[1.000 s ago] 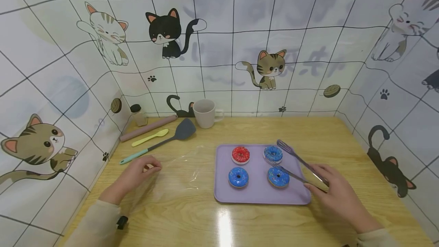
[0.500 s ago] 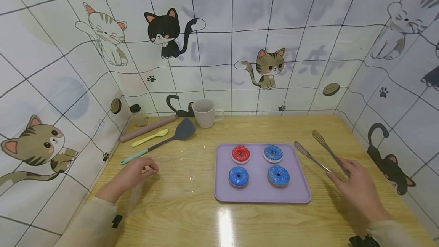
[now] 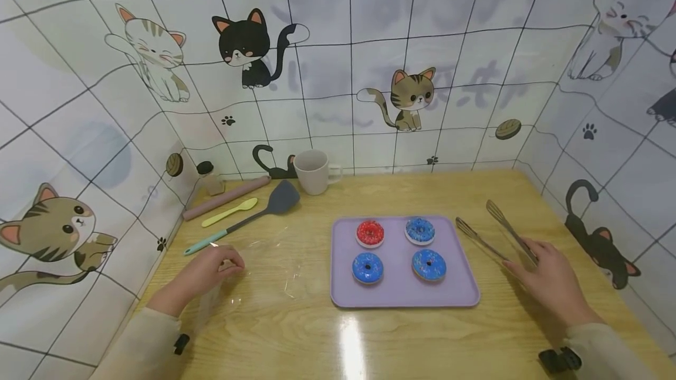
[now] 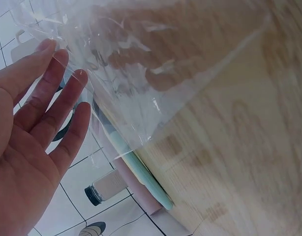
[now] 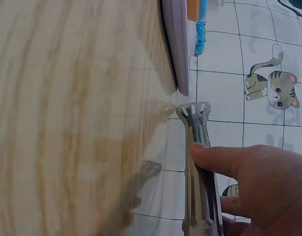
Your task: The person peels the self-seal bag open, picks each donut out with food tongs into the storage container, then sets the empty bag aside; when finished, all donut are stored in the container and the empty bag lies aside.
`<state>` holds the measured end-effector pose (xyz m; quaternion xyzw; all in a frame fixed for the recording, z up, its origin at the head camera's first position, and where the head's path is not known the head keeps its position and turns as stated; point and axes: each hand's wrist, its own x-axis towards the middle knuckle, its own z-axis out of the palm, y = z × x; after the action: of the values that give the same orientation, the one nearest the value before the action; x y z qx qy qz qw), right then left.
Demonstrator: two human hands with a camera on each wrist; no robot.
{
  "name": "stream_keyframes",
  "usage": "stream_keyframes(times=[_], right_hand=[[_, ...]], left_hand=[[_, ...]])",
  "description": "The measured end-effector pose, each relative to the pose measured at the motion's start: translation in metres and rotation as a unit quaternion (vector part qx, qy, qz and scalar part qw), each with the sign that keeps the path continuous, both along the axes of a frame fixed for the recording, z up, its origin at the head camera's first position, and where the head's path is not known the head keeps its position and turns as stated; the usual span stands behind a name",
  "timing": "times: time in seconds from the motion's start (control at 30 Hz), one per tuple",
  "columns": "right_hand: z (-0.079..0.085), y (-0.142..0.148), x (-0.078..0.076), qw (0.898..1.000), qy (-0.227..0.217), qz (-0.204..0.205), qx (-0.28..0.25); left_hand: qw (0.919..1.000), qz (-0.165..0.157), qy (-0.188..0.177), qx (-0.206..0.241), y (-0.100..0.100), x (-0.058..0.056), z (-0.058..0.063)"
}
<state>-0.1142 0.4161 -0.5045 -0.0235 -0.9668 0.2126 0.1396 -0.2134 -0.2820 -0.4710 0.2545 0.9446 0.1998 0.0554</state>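
My left hand (image 3: 203,274) pinches the edge of a clear plastic bag (image 4: 156,69) between thumb and fingertips. The thin bag spreads over the table to the right of that hand. My right hand (image 3: 551,280) grips metal tongs (image 3: 511,228), thumb on one arm and fingers round the other. Their slotted tips stand apart, with nothing between them, just right of the tray. On the light purple tray (image 3: 401,295) lie a red sprinkled donut (image 3: 370,233) at back left and blue donuts (image 3: 368,268) in the other places.
Behind the left hand lie a turner (image 3: 282,198) with a mint handle, a yellow spoon (image 3: 232,211) and a brownish-pink rolling pin (image 3: 227,198). A black-capped jar (image 3: 211,179) and a light mug (image 3: 313,172) stand by the back wall. Cat-print walls enclose the wooden table (image 3: 296,339).
The tongs and right hand have moved right, from over the tray's blue donuts to beside the tray. The left hand stays nearly in place. The head view has shifted slightly.
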Motion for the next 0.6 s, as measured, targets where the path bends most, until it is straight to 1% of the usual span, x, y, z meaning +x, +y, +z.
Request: stream_keyframes(times=[0.13, 0.4, 0.6], right_hand=[[0.0028, -0.0009, -0.0018, 1.0, -0.019, 0.004, 0.001], [0.0041, 0.0006, 0.0003, 0.997, -0.082, -0.003, 0.012], [0.0032, 0.0024, 0.0005, 0.995, -0.099, -0.001, 0.023]], left_hand=[[0.9999, -0.006, 0.007, 0.007, -0.0013, 0.0009, -0.0019], [0.9998, -0.011, 0.013, 0.006, 0.0028, -0.0007, -0.0006], [0.9995, -0.004, 0.024, 0.019, 0.0063, 0.0009, -0.0016]])
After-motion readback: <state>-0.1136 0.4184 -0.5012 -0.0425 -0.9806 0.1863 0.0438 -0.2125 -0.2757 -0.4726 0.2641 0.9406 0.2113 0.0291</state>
